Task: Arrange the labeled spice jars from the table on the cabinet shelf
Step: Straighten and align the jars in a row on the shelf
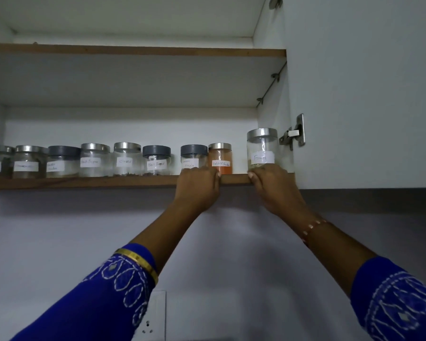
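Observation:
Several labeled spice jars stand in a row along the front of the lower cabinet shelf (84, 182). My left hand (197, 187) reaches up and grips the base of the grey-lidded masala jar (193, 155). Right beside it stands the red chilli powder jar (220, 157) with a steel lid. My right hand (274, 187) holds the bottom of the taller steel-lidded fennel jar (261, 148) at the shelf's right end. Left of a small gap sit the black pepper jar (156, 159) and the cloves jar (127, 158). My fingers are hidden behind the shelf edge.
The open cabinet door (367, 94) hangs at the right with a steel hinge (294, 134) close to the fennel jar. An upper shelf (133, 50) sits above. A wall socket (149, 323) is below between my arms.

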A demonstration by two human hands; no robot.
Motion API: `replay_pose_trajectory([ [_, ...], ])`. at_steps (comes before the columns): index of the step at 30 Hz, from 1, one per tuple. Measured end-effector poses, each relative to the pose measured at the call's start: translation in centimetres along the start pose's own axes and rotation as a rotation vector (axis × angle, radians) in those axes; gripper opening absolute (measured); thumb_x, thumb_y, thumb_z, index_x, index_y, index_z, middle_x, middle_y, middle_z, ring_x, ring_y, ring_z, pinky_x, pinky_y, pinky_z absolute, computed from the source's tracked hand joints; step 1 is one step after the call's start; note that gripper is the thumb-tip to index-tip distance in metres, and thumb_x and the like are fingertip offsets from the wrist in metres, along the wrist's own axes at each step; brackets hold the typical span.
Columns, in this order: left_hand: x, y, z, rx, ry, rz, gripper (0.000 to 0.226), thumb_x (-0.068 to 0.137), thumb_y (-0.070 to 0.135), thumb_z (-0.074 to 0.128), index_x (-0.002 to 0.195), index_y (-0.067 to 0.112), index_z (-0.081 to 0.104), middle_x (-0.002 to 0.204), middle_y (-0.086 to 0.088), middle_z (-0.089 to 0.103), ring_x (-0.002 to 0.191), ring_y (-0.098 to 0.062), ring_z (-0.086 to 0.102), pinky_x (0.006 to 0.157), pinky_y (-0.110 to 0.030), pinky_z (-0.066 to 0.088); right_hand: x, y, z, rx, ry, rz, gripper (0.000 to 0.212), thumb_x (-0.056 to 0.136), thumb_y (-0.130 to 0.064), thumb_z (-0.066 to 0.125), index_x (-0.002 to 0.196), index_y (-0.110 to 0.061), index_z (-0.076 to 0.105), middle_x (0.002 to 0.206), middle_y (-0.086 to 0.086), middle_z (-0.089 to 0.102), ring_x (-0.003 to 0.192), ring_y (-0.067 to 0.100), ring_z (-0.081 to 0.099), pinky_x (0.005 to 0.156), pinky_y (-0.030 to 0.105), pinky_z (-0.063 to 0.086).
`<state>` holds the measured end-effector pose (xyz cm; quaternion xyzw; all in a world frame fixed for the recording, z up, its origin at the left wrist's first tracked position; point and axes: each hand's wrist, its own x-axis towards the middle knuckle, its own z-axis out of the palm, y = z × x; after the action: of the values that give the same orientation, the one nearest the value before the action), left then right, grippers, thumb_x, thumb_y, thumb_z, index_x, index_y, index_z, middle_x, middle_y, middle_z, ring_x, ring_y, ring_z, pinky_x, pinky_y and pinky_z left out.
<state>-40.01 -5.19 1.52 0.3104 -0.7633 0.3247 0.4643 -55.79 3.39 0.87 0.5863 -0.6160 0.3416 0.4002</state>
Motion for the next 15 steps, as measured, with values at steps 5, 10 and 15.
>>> replay_pose_trajectory([
  [5,0.6,1.6,-0.4,-0.162,-0.066,0.051,0.034,0.096,0.033,0.03,0.103,0.017,0.059,0.097,-0.01,0.067,0.089,-0.027,0.061,0.066,-0.028,0.034,0.5,1.6,-0.9,-0.065,-0.126,0.072,0.039,0.1,-0.029,0.03,0.131,-0.014,0.048,0.13,0.016,0.048,0.114,0.033,0.05,0.093,0.036,0.04],
  [10,3.3,4.6,-0.6,-0.325,-0.401,-0.043,0.042,0.096,0.029,0.023,0.121,0.018,0.054,0.128,-0.012,0.056,0.116,-0.028,0.05,0.086,-0.031,0.034,2.9,1.4,-2.1,0.121,-0.354,0.181,0.038,0.101,-0.025,0.028,0.122,-0.004,0.051,0.128,0.022,0.052,0.114,0.035,0.051,0.095,0.038,0.042],
  [15,6.4,5.7,-0.8,-0.423,-0.724,-0.168,0.034,0.096,0.013,0.025,0.107,0.002,0.055,0.122,-0.017,0.056,0.108,-0.027,0.052,0.09,-0.034,0.038,4.8,1.2,-2.3,0.07,-0.5,0.254,0.036,0.099,-0.016,0.032,0.125,0.002,0.049,0.135,0.02,0.048,0.122,0.033,0.046,0.096,0.032,0.038],
])
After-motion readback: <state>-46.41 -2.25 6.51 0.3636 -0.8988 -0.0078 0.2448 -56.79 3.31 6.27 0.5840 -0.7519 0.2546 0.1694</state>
